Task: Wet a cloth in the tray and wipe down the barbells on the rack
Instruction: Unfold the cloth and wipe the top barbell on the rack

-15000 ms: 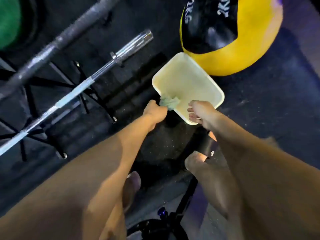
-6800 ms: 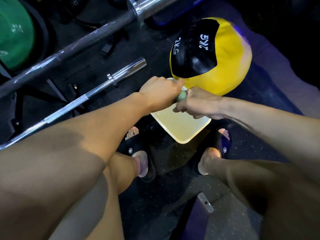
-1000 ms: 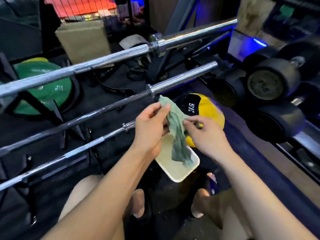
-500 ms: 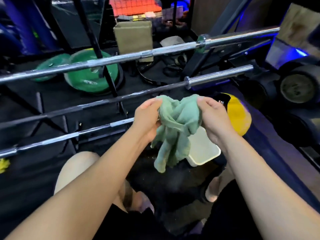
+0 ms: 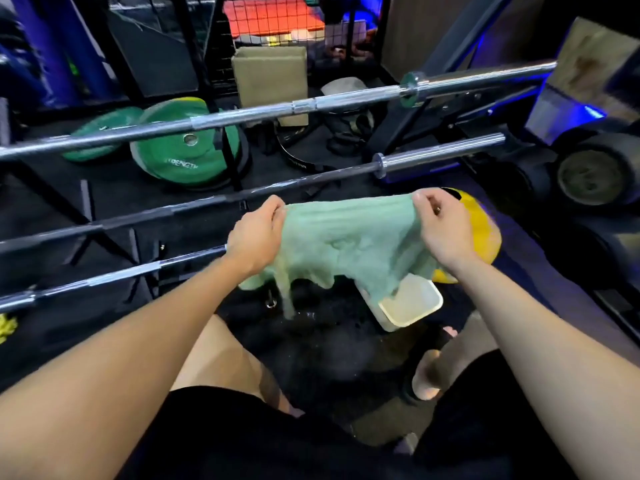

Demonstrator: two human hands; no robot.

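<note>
Green damp cloth (image 5: 349, 244) stretched between left hand (image 5: 254, 239) and right hand (image 5: 441, 230), both pinching top corners | hangs above cream plastic tray (image 5: 414, 303) | black rubber gym floor (image 5: 311, 344), steel barbells (image 5: 242, 116) racked behind

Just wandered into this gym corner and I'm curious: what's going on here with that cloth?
A person's left hand and right hand hold a pale green cloth spread out above a white plastic tray on the floor. The steel barbells on the rack ahead are not yet being wiped.
</note>
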